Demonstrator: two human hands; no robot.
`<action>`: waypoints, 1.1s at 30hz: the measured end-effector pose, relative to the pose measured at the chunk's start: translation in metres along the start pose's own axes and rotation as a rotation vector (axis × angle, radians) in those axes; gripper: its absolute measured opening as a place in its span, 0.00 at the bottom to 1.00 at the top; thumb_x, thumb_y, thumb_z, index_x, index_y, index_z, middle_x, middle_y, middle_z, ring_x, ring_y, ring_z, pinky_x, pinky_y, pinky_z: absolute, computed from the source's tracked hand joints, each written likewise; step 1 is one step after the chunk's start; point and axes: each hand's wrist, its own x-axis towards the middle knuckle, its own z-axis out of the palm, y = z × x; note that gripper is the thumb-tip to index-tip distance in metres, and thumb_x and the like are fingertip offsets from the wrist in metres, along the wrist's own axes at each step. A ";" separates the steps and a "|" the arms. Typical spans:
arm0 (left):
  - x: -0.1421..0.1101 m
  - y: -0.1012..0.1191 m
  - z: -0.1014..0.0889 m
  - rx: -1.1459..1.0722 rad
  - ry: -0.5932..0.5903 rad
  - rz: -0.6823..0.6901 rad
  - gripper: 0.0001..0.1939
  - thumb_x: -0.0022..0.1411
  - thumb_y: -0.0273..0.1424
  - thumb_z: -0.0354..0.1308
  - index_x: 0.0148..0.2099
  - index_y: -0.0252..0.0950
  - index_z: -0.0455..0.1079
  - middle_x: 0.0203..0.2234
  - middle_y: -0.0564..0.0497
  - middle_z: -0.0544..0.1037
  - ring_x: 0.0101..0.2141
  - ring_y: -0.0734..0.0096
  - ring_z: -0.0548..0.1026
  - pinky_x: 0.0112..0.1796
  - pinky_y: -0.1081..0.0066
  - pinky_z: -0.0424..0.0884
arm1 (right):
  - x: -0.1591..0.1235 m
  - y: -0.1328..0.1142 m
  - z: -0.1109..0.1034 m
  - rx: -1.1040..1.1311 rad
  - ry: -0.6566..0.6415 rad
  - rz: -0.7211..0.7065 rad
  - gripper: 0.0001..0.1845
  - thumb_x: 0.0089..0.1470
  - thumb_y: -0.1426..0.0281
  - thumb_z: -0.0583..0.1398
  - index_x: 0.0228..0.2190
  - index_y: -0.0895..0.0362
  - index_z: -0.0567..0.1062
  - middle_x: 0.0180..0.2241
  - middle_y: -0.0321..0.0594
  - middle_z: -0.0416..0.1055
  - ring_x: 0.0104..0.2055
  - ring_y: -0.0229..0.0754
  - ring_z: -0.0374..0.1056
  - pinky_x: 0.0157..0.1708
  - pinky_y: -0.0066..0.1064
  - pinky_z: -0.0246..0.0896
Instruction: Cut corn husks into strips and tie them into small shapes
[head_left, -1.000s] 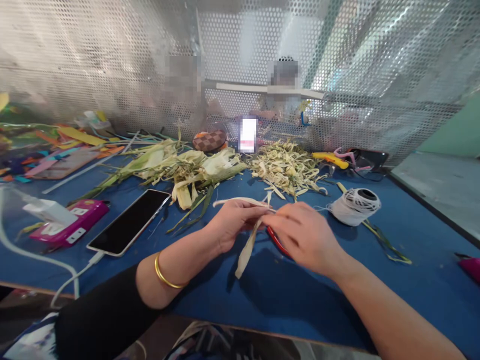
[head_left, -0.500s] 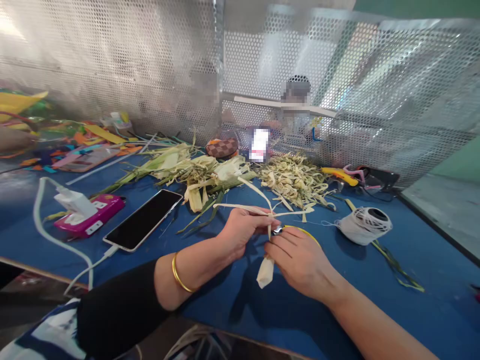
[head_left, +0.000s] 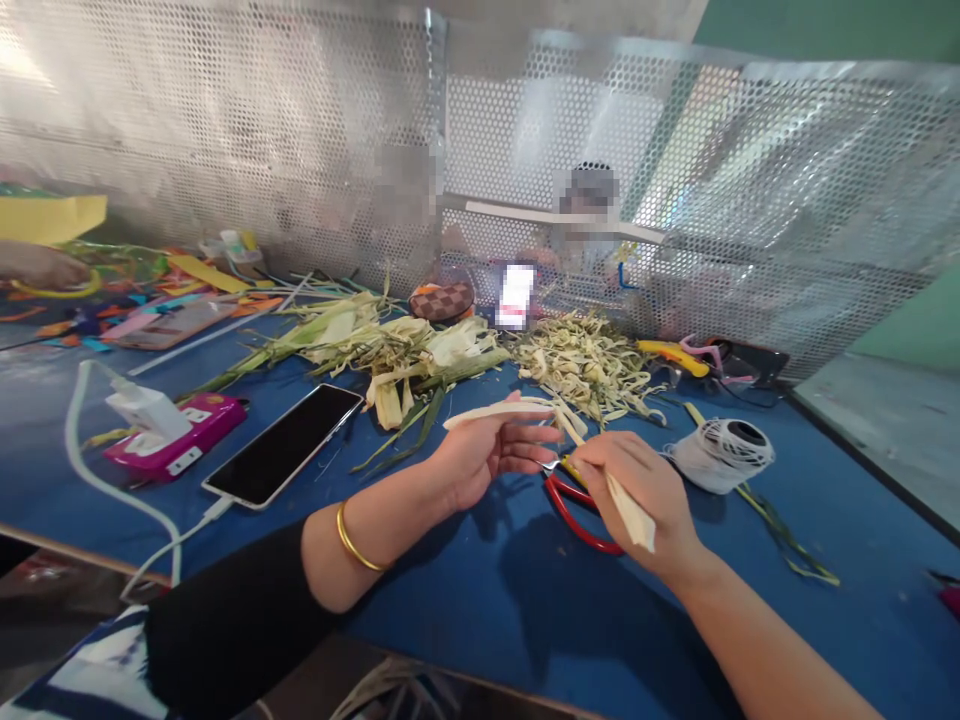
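Pinched in my right hand [head_left: 637,485] is a pale folded corn husk piece [head_left: 631,515]; its wide end sticks out below the fingers. Thin husk strips [head_left: 499,411] run from its other end across the thumb side of my left hand [head_left: 491,455]. That hand is open, palm turned up and fingers stretched toward the right. Scissors with red and yellow handles [head_left: 581,538] lie on the table between and below my hands, partly hidden by the right one. A spool of white thread [head_left: 720,455] stands right of my right hand.
Behind my hands lie a heap of curled husk strips [head_left: 592,365] and a pile of whole husks [head_left: 405,350]. At left are a phone [head_left: 285,445] on a cable and a magenta power strip [head_left: 180,440]. Another person's hand [head_left: 41,268] shows far left. A perforated metal screen [head_left: 315,130] borders the back.
My left hand has let go of the strips and spread its fingers. My right hand has moved right with the husk piece, turning it to a slant and uncovering the red scissor handle.
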 end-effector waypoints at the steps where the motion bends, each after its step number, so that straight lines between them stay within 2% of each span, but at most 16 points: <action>1: 0.001 0.002 -0.001 -0.017 -0.030 -0.065 0.18 0.64 0.38 0.49 0.41 0.29 0.74 0.29 0.42 0.80 0.23 0.71 0.77 0.23 0.75 0.72 | 0.001 0.000 0.000 -0.023 -0.019 -0.061 0.07 0.56 0.78 0.54 0.31 0.55 0.68 0.27 0.40 0.70 0.30 0.39 0.65 0.33 0.34 0.61; 4: 0.001 0.005 -0.005 -0.007 -0.114 -0.197 0.23 0.63 0.45 0.48 0.40 0.29 0.73 0.27 0.42 0.80 0.22 0.67 0.77 0.21 0.73 0.72 | 0.003 0.000 -0.002 -0.069 -0.069 -0.213 0.08 0.54 0.80 0.54 0.32 0.56 0.69 0.27 0.40 0.71 0.29 0.39 0.65 0.33 0.34 0.61; 8: -0.002 0.004 -0.004 0.071 -0.162 -0.147 0.14 0.61 0.37 0.56 0.42 0.31 0.74 0.27 0.45 0.80 0.24 0.72 0.77 0.24 0.77 0.72 | 0.005 -0.001 -0.007 -0.018 -0.104 -0.279 0.09 0.52 0.81 0.54 0.32 0.57 0.68 0.26 0.41 0.71 0.30 0.40 0.65 0.33 0.35 0.62; 14: -0.001 -0.001 -0.001 0.041 -0.084 -0.074 0.06 0.58 0.25 0.58 0.37 0.31 0.75 0.33 0.45 0.80 0.21 0.80 0.73 0.17 0.83 0.63 | 0.006 -0.001 -0.007 0.007 -0.132 -0.260 0.09 0.51 0.81 0.53 0.30 0.57 0.68 0.25 0.41 0.72 0.27 0.39 0.63 0.32 0.34 0.61; 20: 0.000 -0.002 0.000 0.010 -0.065 -0.080 0.06 0.59 0.27 0.59 0.35 0.31 0.75 0.35 0.46 0.79 0.22 0.81 0.73 0.19 0.83 0.67 | 0.006 0.000 -0.006 -0.006 -0.138 -0.257 0.09 0.52 0.81 0.52 0.30 0.56 0.68 0.26 0.41 0.72 0.27 0.39 0.63 0.31 0.33 0.59; 26: -0.001 -0.006 0.002 -0.013 0.015 -0.025 0.03 0.57 0.21 0.58 0.32 0.29 0.73 0.31 0.45 0.79 0.20 0.81 0.71 0.20 0.82 0.69 | 0.003 -0.002 0.000 -0.037 -0.182 -0.291 0.08 0.52 0.80 0.53 0.31 0.57 0.68 0.26 0.40 0.72 0.28 0.38 0.63 0.33 0.33 0.58; 30: -0.002 -0.005 0.002 0.018 -0.037 -0.055 0.02 0.57 0.23 0.59 0.34 0.31 0.73 0.29 0.49 0.78 0.19 0.82 0.70 0.19 0.82 0.68 | 0.001 -0.003 0.003 -0.028 -0.215 -0.289 0.08 0.52 0.79 0.53 0.30 0.57 0.69 0.26 0.40 0.71 0.27 0.38 0.63 0.32 0.33 0.57; 33: -0.002 -0.001 0.001 0.001 -0.097 -0.126 0.05 0.57 0.24 0.60 0.38 0.31 0.74 0.25 0.52 0.76 0.17 0.83 0.69 0.17 0.84 0.65 | 0.002 -0.003 0.001 -0.008 -0.233 -0.267 0.08 0.52 0.79 0.52 0.30 0.56 0.69 0.25 0.39 0.71 0.27 0.38 0.62 0.32 0.32 0.57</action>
